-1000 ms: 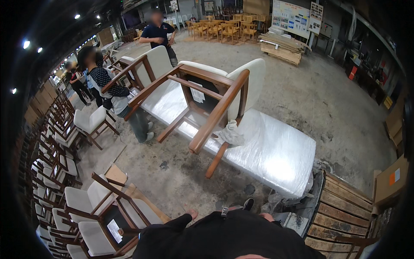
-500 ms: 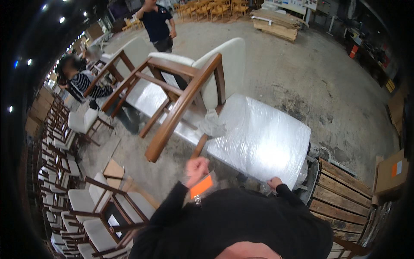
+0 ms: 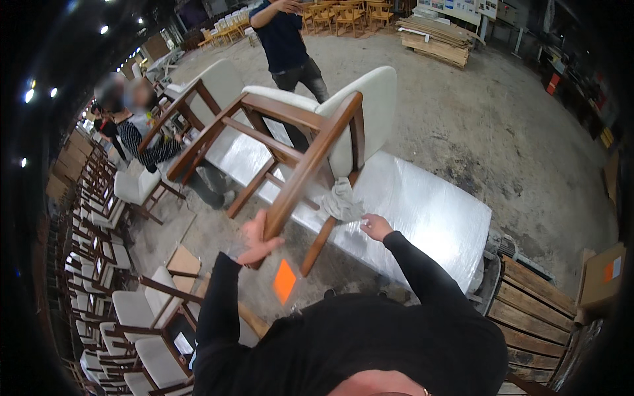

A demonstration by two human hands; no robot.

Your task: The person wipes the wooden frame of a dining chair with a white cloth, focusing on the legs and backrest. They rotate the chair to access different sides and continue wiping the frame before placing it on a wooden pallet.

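A chair with a brown wooden frame (image 3: 316, 168) and a pale upholstered backrest (image 3: 378, 109) lies tipped over on a wrapped, shiny bench top (image 3: 429, 211). My left hand (image 3: 259, 243) is spread at the lower end of the chair's thick leg, thumb and fingers apart, slightly blurred. A crumpled grey cloth (image 3: 343, 201) rests on the wood near the backrest's foot. Just right of the cloth is my right hand (image 3: 377, 228), its fingers loosely apart and holding nothing I can see. An orange tag (image 3: 284, 281) hangs in front of me.
Upholstered chairs (image 3: 158, 360) crowd the left side. Another pale chair (image 3: 221, 86) lies farther along the bench. A person in dark clothes (image 3: 284, 49) stands beyond it; one in stripes (image 3: 158, 152) works at left. At right are a slatted wooden pallet (image 3: 528, 310) and a cardboard box (image 3: 604, 274).
My left hand has moved up and left to the thick leg's end. My right hand has gone from the bench's near edge to beside the cloth. The person in dark clothes appears nearer.
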